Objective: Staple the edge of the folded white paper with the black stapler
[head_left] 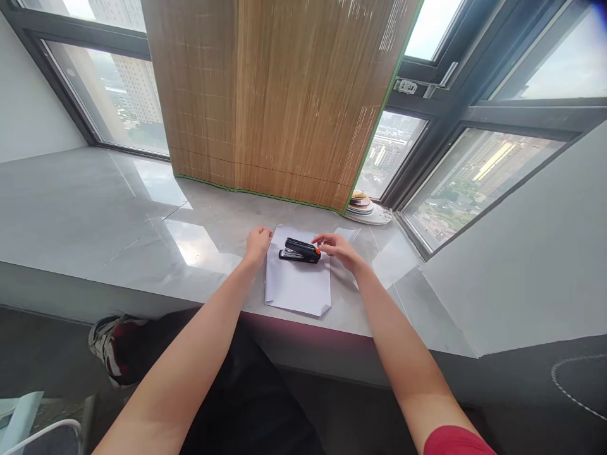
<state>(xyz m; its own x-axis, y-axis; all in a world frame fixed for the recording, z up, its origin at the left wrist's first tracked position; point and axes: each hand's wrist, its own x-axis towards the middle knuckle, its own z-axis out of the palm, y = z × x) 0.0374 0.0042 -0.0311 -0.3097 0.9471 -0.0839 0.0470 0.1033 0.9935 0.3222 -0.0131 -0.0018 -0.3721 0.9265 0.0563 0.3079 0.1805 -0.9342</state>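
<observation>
White paper sheets (298, 287) lie on the grey stone sill, with two bottom corners slightly curled. On their upper part rests a black stapler (302, 250) with an orange spot at its right end. My left hand (259, 242) is at the upper left edge of the paper, fingers curled together; whether they pinch anything is too small to make out. My right hand (334, 246) is beside the stapler's right end, its fingers apart and reaching over the orange spot, holding nothing.
A bamboo blind (279, 101) hangs behind the sill (118, 221). Stacked plates (367, 210) stand at the back right, near the window corner. The sill's front edge runs just below the paper. A shoe (107, 347) shows at lower left.
</observation>
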